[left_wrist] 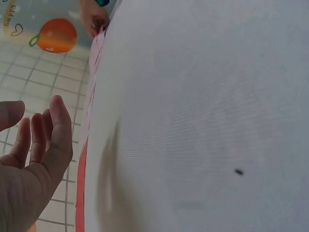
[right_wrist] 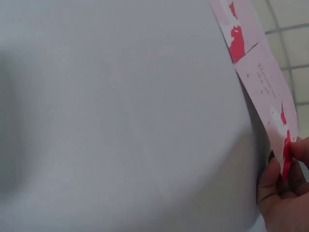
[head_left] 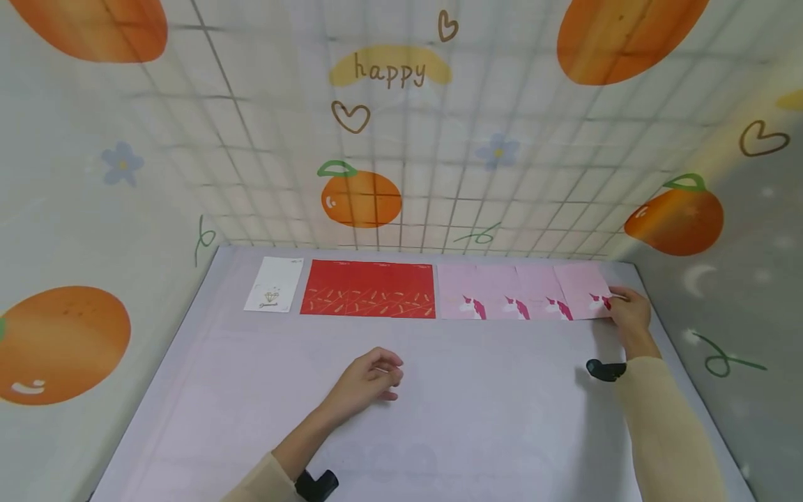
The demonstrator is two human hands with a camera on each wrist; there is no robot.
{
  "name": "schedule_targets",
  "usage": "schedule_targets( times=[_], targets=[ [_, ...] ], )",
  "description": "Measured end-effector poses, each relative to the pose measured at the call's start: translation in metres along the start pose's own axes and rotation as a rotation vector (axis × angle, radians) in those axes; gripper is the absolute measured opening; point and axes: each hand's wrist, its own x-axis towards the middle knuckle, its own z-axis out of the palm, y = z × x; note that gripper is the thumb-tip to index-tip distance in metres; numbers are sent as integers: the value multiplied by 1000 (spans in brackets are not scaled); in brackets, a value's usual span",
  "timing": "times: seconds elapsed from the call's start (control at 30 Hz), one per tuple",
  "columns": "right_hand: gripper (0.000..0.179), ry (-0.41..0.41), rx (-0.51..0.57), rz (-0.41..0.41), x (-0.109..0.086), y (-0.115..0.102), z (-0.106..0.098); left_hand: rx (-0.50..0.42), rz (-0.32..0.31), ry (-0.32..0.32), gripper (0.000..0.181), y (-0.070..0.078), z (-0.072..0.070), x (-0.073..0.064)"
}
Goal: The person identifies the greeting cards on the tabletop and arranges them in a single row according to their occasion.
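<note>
My right hand [head_left: 632,315] pinches the lower right corner of the rightmost pink card [head_left: 580,284] between thumb and fingers. That card bears a red and white unicorn head, and in the right wrist view its held end [right_wrist: 273,104] is lifted off the table. More pink unicorn cards [head_left: 495,282] overlap to its left. Beside them lie red cards [head_left: 370,279] with gold patterns, then a white card [head_left: 276,282] with a gold diamond drawing. My left hand [head_left: 366,380] hovers over the middle of the table, fingers loosely bent, holding nothing.
The pale table [head_left: 470,432] has its back edge just behind the card row. A patterned cloth [head_left: 408,139] with oranges hangs over a wire grid at the back, and similar cloth walls [head_left: 753,293] rise on both sides. Both wrists wear black devices.
</note>
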Motion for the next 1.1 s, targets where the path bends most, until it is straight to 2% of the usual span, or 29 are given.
schedule_targets(
  times=[0.2,0.43,0.6,0.73,0.87,1.1],
  targets=[
    [46,-11,-10,30,-2,2,-2,-31,-27,-5,36,-2,0,-3],
    [45,5,-77,34,-4,3,-4,-28,4,13,36,-2,-2,-5],
    [45,7,-120,8,-14,-1,-9,-19,9,44,38,4,-7,-7],
    [46,6,-141,-108,-29,-7,-10,-28,7,78,35,9,-14,-8],
    [44,-16,-138,-239,-49,-14,-1,-20,2,120,31,10,-22,-11],
    [41,-15,-102,-338,-90,-19,14,4,-3,162,31,11,-31,-14]
  ],
)
